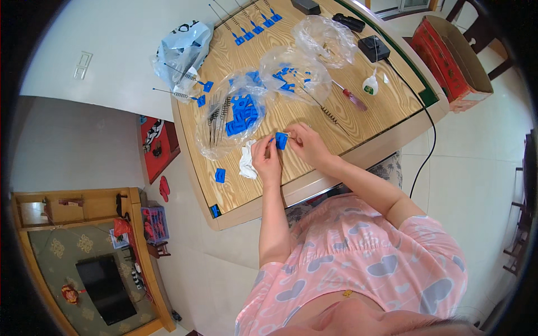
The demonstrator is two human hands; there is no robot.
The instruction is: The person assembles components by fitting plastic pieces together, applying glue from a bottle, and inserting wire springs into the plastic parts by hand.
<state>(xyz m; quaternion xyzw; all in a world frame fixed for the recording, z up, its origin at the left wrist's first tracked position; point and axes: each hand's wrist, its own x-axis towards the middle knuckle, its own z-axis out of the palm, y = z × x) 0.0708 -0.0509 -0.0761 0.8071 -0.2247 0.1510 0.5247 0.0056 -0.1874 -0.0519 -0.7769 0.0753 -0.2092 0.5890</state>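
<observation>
1. Fingers of the left hand are drawn together in a pinch on one blue plastic block; those of the right hand are bent nearly together at its right side, and whether they grip a smaller piece is too fine to tell.
2. That block sits between both hands, above the wood-grain tabletop, just inside the near edge.
3. Seven blue blocks fitted with spring-coiled rods stand out: five in a row at the far edge, two at the left edge.
4. Two loose blue blocks lie left of the hands, one on the wood, another at the near-left corner.
5. One loose spring rod and one red-handled screwdriver lie beyond the right hand; wood grain shows from the rod to the right edge.
6. One crumpled white cloth lies just beside the left hand.
7. Three clear plastic bags: one holds many blue blocks and several spring rods, one small blue pieces, one small items too blurred to name.
</observation>
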